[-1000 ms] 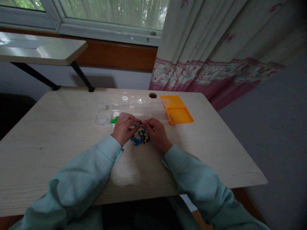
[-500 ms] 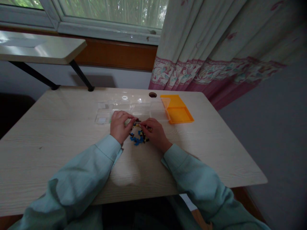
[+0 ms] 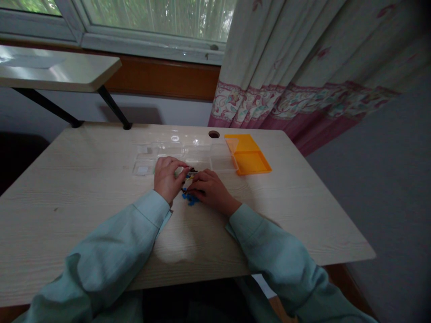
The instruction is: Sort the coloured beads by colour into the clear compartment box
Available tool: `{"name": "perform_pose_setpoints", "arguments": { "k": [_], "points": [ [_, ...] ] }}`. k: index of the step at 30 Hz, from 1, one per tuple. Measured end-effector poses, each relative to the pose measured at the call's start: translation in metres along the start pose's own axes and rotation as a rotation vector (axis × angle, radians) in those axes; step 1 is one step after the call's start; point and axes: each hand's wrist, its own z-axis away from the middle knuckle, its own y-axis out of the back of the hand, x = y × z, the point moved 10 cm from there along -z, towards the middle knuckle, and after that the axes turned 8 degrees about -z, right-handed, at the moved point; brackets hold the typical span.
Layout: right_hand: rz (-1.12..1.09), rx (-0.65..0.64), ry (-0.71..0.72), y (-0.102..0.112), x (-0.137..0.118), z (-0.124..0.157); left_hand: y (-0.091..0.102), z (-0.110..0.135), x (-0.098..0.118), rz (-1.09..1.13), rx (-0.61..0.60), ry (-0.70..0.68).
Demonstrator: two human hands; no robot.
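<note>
To the far left of the fingers, a raised shelf [image 3: 63, 74] is carried on black legs at the back edge of the desk [image 3: 94, 179]; in front of it, a wide stretch of bare desktop is left. Just beyond the left fingers, a clear plastic case [image 3: 222, 159] is laid open, with a white patch [image 3: 142, 170] at its left end (whether it is printed cannot be told at this size). The thumb and fingertips of the left hand [image 3: 167, 177] are pinched together on small dark pieces [image 3: 192, 170]. Between and below the fingertips, blue pieces [image 3: 190, 199] are seen on the desk, partly covered by the right hand [image 3: 213, 192]. Its fingers are bent over the pieces; whether anything is gripped cannot be told. Past the right fingers, an orange box [image 3: 252, 161] is set open, overlapped by the clear case. Farther right, open desktop is bounded by a slanting edge.
</note>
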Motion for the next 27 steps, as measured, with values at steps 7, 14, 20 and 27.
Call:
{"name": "perform_pose_setpoints", "arguments": {
  "k": [7, 14, 20, 27],
  "points": [
    [-0.010, 0.000, 0.002, 0.0010, -0.0020, 0.0002, -0.0021, -0.0004, -0.0020, 0.000, -0.017, 0.014],
    [-0.010, -0.009, -0.005, -0.0022, -0.0001, 0.0008, -0.0037, 0.0005, -0.0034, 0.019, -0.019, 0.014],
    [-0.018, -0.003, 0.006, -0.0010, -0.0029, -0.0005, -0.0030, 0.0014, -0.0028, 0.034, -0.011, 0.002],
    [-0.054, 0.050, -0.002, 0.0030, 0.0011, -0.0002, -0.0042, 0.0013, -0.0008, 0.028, -0.036, -0.009]
  ]
}}
